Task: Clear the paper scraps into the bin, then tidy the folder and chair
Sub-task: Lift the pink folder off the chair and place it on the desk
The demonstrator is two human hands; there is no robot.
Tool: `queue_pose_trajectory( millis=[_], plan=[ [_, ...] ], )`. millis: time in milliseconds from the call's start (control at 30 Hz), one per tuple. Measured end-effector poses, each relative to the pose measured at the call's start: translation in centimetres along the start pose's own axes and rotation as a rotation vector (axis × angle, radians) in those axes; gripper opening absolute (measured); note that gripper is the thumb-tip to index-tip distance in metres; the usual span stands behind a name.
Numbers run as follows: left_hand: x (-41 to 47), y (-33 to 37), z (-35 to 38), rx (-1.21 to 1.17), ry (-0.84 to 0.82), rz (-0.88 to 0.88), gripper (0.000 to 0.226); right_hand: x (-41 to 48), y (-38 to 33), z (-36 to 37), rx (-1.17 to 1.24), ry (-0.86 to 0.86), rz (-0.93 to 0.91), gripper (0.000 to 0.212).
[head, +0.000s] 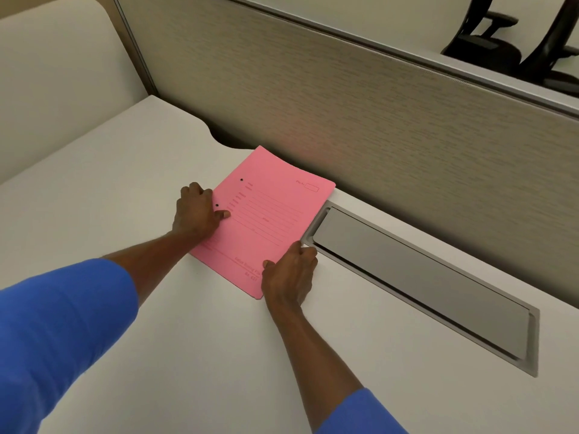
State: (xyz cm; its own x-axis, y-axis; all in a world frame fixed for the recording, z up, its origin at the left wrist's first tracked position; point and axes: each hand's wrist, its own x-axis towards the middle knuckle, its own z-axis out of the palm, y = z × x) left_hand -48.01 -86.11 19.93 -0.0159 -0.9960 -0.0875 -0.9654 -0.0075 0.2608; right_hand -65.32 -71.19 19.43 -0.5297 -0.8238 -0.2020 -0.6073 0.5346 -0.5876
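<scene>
The pink folder [266, 217] lies flat on the desk [125, 198], near the partition [360, 126]. The left hand [195, 213] presses its spine edge; the right hand [289, 275] grips its near corner, probably to square it.

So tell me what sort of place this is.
Most likely an office cubicle workstation. A fabric partition panel backs the white desk, a cable access hatch is set into the desktop, and black office chairs stand beyond the partition.
</scene>
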Motion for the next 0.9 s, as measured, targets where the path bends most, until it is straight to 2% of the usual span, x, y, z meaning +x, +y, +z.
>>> queue_pose_trajectory(
  millis=[300,533,767,900],
  plan=[
    [0.7,0.4,0.5,0.018,0.022,0.039,0.062,0.5,0.2,0.6,0.018,-0.006,-0.027,0.063],
    [0.0,0.5,0.2,0.083,0.04,0.032,0.061,0.0,1.2,1.3,0.082,0.05,-0.116,0.064],
    [-6.1,0.3,-0.8,0.073,0.144,0.022,0.067,-2.2,3.5,0.2,0.18,0.048,-0.175,0.065],
    [-11.7,-0.7,-1.8,0.096,0.131,0.035,0.052,-5.2,5.4,-0.7,0.149,0.038,-0.222,0.055]
  ],
)
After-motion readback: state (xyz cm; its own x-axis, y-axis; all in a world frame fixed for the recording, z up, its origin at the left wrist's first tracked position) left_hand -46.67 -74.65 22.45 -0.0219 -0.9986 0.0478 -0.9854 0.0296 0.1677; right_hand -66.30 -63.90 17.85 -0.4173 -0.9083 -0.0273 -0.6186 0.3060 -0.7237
